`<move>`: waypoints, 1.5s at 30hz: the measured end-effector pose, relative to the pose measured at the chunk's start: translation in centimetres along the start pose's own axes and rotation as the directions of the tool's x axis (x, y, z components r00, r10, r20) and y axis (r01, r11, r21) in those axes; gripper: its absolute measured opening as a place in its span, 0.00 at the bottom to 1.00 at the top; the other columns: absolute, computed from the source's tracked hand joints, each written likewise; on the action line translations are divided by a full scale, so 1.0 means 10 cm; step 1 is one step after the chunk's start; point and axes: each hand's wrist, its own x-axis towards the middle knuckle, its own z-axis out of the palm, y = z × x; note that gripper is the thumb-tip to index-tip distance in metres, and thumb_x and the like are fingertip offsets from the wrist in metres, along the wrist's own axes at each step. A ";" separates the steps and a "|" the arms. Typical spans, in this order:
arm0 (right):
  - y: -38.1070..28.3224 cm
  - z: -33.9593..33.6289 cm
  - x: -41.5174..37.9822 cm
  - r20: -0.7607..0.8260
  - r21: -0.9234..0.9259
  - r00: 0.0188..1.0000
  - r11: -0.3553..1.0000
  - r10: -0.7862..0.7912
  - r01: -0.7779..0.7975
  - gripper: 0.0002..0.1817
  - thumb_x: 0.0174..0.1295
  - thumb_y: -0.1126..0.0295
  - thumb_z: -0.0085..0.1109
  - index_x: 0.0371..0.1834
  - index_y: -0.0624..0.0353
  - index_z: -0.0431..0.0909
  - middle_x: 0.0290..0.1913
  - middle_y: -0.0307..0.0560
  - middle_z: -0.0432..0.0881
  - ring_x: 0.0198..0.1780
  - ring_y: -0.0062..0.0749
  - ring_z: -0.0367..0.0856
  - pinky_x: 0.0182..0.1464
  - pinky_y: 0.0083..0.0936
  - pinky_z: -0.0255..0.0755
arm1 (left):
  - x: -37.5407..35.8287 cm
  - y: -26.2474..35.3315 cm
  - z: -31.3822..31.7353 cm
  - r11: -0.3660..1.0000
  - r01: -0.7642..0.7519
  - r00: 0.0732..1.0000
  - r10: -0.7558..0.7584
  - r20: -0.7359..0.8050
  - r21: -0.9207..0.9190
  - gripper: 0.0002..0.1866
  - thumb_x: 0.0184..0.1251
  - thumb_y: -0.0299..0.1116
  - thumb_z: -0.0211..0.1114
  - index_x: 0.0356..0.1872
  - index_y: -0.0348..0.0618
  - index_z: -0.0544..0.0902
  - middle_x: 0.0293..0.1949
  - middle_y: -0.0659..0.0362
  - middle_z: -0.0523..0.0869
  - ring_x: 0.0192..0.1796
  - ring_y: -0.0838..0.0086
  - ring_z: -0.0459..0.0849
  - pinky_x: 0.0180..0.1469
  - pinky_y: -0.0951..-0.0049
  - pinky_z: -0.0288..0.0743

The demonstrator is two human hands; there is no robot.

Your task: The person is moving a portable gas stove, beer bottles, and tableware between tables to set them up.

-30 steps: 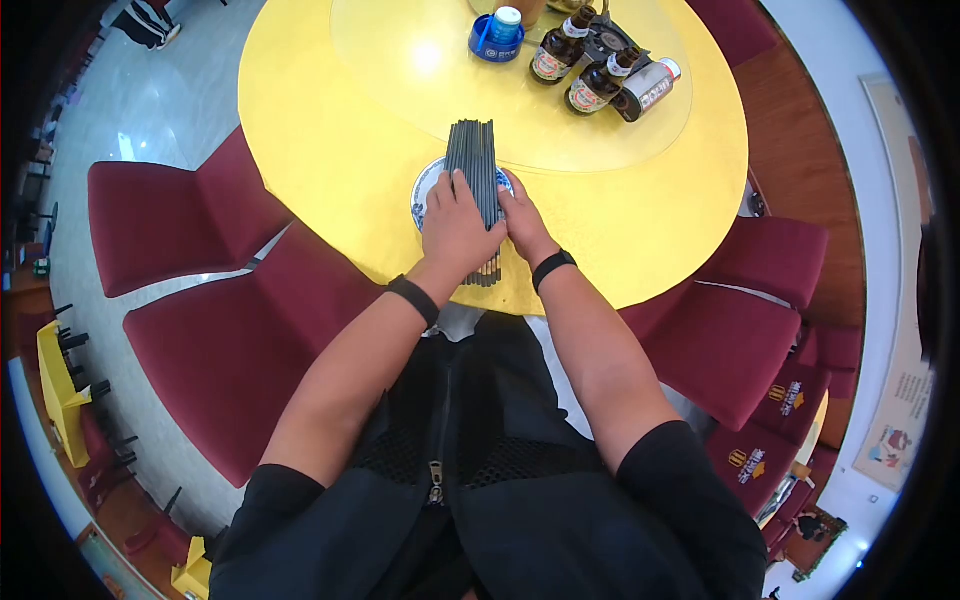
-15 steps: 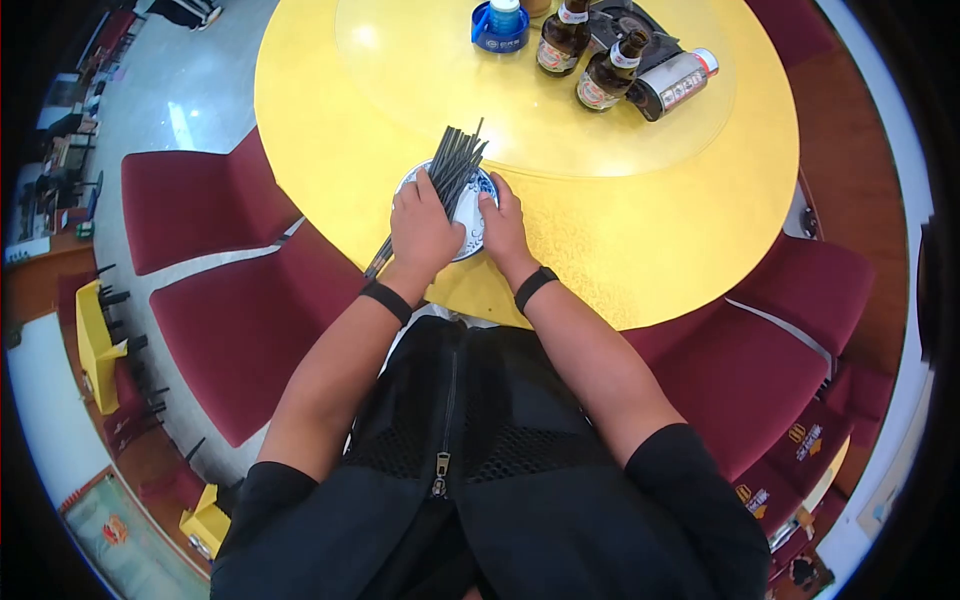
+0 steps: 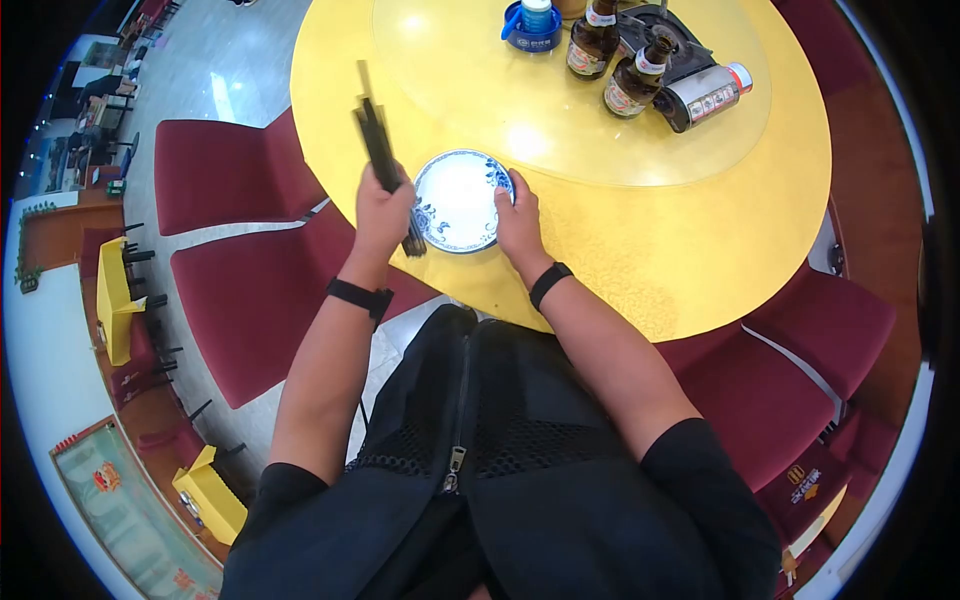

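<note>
A bundle of dark chopsticks stands nearly upright in my left hand, whose fingers are wrapped round it. Motion blurs the upper ends of the bundle. Beside it, at the near edge of the yellow table, is a white plate with blue flowers on its rim. My right hand grips the plate's right rim, thumb on top and fingers round the outer edge. The plate's face is bare.
On the glass turntable stand two brown beer bottles, a blue holder, and a portable stove with a gas canister. Maroon chairs flank the yellow table.
My left hand has lifted the chopsticks off the plate and moved left, turning them more upright. The plate's face is now uncovered. My right hand stays on its rim.
</note>
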 end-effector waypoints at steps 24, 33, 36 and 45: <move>-0.51 -0.27 -0.33 -0.059 -0.579 0.995 0.809 0.084 -0.103 0.31 0.60 0.54 0.63 0.54 0.72 0.73 0.41 0.62 0.83 0.45 0.50 0.83 0.50 0.36 0.76 | 0.11 -0.64 -0.44 0.979 0.048 0.983 -0.082 -0.165 -0.199 0.10 0.62 0.30 0.69 0.31 0.39 0.75 0.22 0.63 0.77 0.20 0.79 0.76 0.25 0.77 0.71; -0.45 -0.24 -0.30 -0.083 -0.572 0.996 0.817 0.033 -0.074 0.24 0.62 0.57 0.60 0.46 0.72 0.77 0.40 0.64 0.84 0.42 0.51 0.83 0.46 0.37 0.75 | -0.22 -0.69 -0.43 0.864 0.465 0.880 -0.427 0.206 -0.194 0.11 0.63 0.32 0.67 0.30 0.42 0.73 0.18 0.63 0.74 0.17 0.78 0.71 0.20 0.75 0.68; -0.52 -0.27 -0.33 -0.075 -0.590 0.996 0.803 0.055 -0.089 0.21 0.63 0.59 0.59 0.46 0.70 0.78 0.40 0.64 0.84 0.43 0.53 0.83 0.47 0.39 0.75 | -0.23 -0.66 -0.36 0.833 0.532 0.833 -0.481 0.272 -0.154 0.12 0.66 0.38 0.66 0.32 0.44 0.73 0.20 0.64 0.73 0.18 0.79 0.71 0.21 0.75 0.68; -0.58 -0.32 -0.49 -0.135 -0.419 0.991 0.905 0.013 -0.069 0.16 0.65 0.60 0.54 0.40 0.66 0.74 0.38 0.65 0.82 0.42 0.59 0.81 0.46 0.46 0.73 | -0.16 -0.68 -0.23 0.898 0.438 0.869 -0.410 0.278 -0.042 0.12 0.66 0.37 0.67 0.29 0.45 0.73 0.17 0.67 0.69 0.15 0.80 0.68 0.17 0.76 0.64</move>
